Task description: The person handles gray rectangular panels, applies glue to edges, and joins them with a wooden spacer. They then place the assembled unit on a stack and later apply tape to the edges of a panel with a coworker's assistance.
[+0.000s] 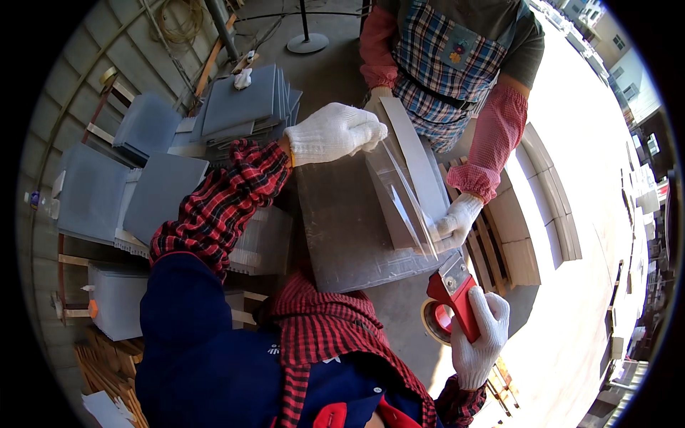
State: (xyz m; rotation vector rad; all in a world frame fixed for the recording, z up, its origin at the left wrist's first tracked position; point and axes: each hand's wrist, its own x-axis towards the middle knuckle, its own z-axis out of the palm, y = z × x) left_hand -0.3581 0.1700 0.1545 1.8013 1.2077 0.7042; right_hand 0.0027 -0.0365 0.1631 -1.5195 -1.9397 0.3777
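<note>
My left hand (335, 133), in a white knit glove, is closed at the far top corner of a stack of grey sheets (332, 235). From its fingertips a clear, shiny plastic strip (409, 189) slants down toward the near right edge; whether it is tape or a sheet's edge I cannot tell. My gloved right hand (479, 339) grips the red handle of a tape dispenser (457, 285), its metal end close to the stack's near right corner. A tape roll (437, 321) sits on the dispenser. Pale, narrow boards (412, 153) lie tilted on the stack.
Across the stack, a co-worker in a plaid apron (449, 64) holds the boards with a gloved hand (459, 220). Grey sheet stacks (93, 189) stand at left. Pale blocks (524, 242) line the right beside a wooden pallet (486, 250). A round stand base (308, 43) is behind.
</note>
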